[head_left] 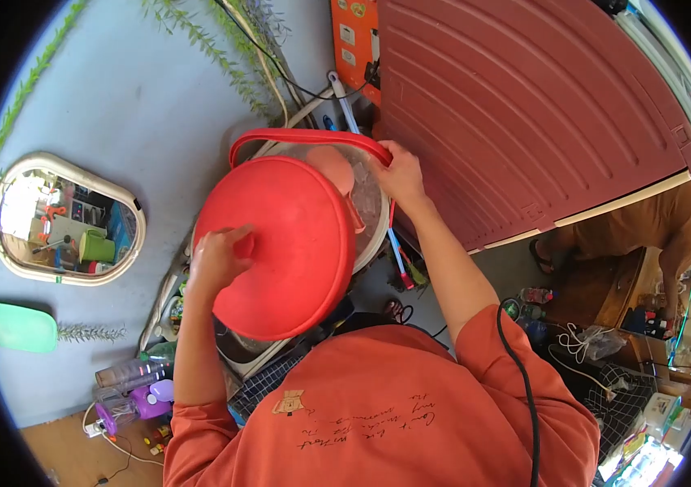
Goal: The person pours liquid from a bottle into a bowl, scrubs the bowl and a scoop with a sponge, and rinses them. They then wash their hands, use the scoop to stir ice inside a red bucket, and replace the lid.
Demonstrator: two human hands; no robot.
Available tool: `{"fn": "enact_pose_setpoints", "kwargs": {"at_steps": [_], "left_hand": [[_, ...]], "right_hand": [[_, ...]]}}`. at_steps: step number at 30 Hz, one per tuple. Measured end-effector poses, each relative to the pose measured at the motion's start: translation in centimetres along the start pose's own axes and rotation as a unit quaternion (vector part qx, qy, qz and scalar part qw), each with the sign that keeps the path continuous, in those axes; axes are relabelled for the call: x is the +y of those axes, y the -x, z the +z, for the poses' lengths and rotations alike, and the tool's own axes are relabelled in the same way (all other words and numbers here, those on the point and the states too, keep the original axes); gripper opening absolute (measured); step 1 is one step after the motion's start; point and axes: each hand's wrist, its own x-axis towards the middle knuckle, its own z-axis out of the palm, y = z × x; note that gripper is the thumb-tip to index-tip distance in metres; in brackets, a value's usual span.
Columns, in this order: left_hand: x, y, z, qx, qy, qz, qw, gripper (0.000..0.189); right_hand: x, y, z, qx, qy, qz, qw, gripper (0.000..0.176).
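Note:
My left hand (220, 258) is closed on the small knob of a round red lid (289, 243). The lid is tilted and covers part of a white-rimmed bucket (378, 243), leaving its far right side uncovered. My right hand (401, 174) grips the right end of the bucket's red carrying handle (305, 136), which arches over the far side. Inside the uncovered part lie a pink scoop or cup (329, 166) and clear pieces that look like ice (368, 195). The lid hides the rest of the contents.
A maroon ridged panel (524, 114) stands close on the right. On the left wall hang a mirror (68, 219) and a green plastic piece (19, 326). Bottles (130, 373) stand lower left. Another person in brown (646, 223) is behind the panel.

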Motion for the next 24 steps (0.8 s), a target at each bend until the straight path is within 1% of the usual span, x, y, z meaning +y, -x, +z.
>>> {"fn": "enact_pose_setpoints", "kwargs": {"at_steps": [4, 6, 8, 10, 11, 13, 14, 16, 18, 19, 21, 22, 23, 24], "left_hand": [[-2.6, 3.5, -2.4, 0.000, 0.022, 0.007, 1.000, 0.059], [-3.5, 5.5, -4.2, -0.013, 0.048, -0.003, 0.999, 0.060], [-3.5, 7.5, -6.7, -0.021, 0.065, -0.015, 0.998, 0.059], [-4.3, 9.4, -8.5, -0.024, 0.041, -0.044, 0.998, 0.056], [-4.9, 10.3, -9.2, -0.011, 0.054, -0.046, 0.997, 0.054], [-5.6, 11.9, -10.9, -0.016, 0.049, -0.058, 0.997, 0.054], [-5.8, 12.5, -11.7, -0.023, 0.045, -0.067, 0.996, 0.054], [-6.2, 13.7, -12.8, -0.015, 0.042, -0.070, 0.997, 0.052], [-6.5, 14.4, -13.6, -0.008, 0.039, -0.071, 0.997, 0.050], [-6.6, 14.5, -14.0, -0.011, 0.039, -0.072, 0.997, 0.050], [-6.8, 14.8, -14.3, -0.012, 0.038, -0.071, 0.997, 0.050], [-6.9, 14.8, -14.3, 0.002, 0.048, -0.071, 0.996, 0.050], [-7.0, 14.7, -14.4, 0.016, 0.057, -0.069, 0.996, 0.050], [-7.1, 14.5, -14.5, 0.017, 0.056, -0.066, 0.996, 0.050]], "right_hand": [[-1.2, 0.8, -0.7, 0.001, 0.004, -0.007, 1.000, 0.033], [-2.4, 1.5, -1.5, -0.037, -0.012, 0.015, 0.999, 0.032], [-3.0, 2.3, -1.9, -0.049, 0.006, 0.020, 0.999, 0.035], [-3.5, 3.3, -2.4, -0.106, 0.027, 0.015, 0.994, 0.033], [-4.5, 3.9, -3.1, -0.107, 0.027, 0.013, 0.994, 0.033], [-6.9, 5.7, -4.5, -0.213, 0.012, 0.025, 0.977, 0.035], [-6.9, 6.6, -4.3, -0.212, 0.011, 0.022, 0.977, 0.035], [-6.4, 8.6, -3.6, -0.330, 0.056, -0.009, 0.942, 0.036], [-7.8, 11.0, -3.1, -0.390, 0.080, 0.022, 0.917, 0.038], [-7.6, 12.2, -2.4, -0.400, 0.124, -0.058, 0.906, 0.041], [-7.1, 14.8, -1.0, -0.433, 0.169, -0.043, 0.884, 0.039], [-7.2, 15.9, -0.5, -0.450, 0.195, -0.037, 0.871, 0.038], [-6.3, 17.2, 0.6, -0.447, 0.196, -0.038, 0.872, 0.038], [-5.0, 18.6, 1.9, -0.456, 0.230, -0.007, 0.860, 0.037]]}}
